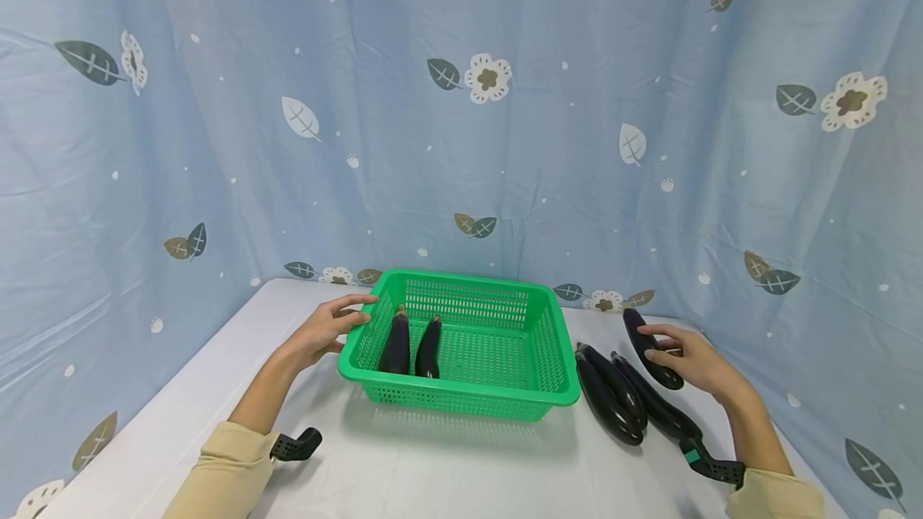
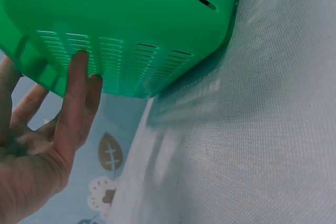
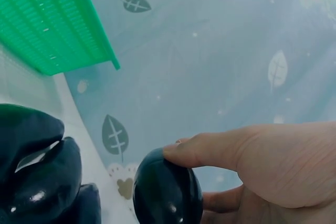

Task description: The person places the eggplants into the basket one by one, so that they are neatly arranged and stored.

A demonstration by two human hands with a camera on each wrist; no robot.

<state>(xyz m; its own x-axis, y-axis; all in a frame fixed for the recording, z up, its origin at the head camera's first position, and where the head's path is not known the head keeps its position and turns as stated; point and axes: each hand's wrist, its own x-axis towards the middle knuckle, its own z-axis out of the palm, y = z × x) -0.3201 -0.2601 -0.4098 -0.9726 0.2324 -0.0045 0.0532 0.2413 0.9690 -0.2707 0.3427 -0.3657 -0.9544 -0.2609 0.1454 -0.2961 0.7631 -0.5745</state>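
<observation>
A green plastic basket (image 1: 461, 399) with slotted walls stands on the white table, two dark purple eggplants (image 1: 396, 347) lying in its left half. My left hand (image 1: 322, 332) holds the basket's left rim, some fingers over the edge and others against the outer wall, as the left wrist view shows. On the right, my right hand (image 1: 688, 355) grips an eggplant (image 3: 167, 192) around its middle, thumb on one side and fingers on the other. Three more glossy eggplants (image 1: 609, 399) lie side by side between that hand and the basket.
A pale blue curtain (image 1: 433, 142) with leaf and flower prints hangs behind and at both sides of the table (image 1: 433, 479). Black wrist mounts (image 1: 296, 445) stick out from both forearms, the right one overlapping the end of an eggplant in the head view.
</observation>
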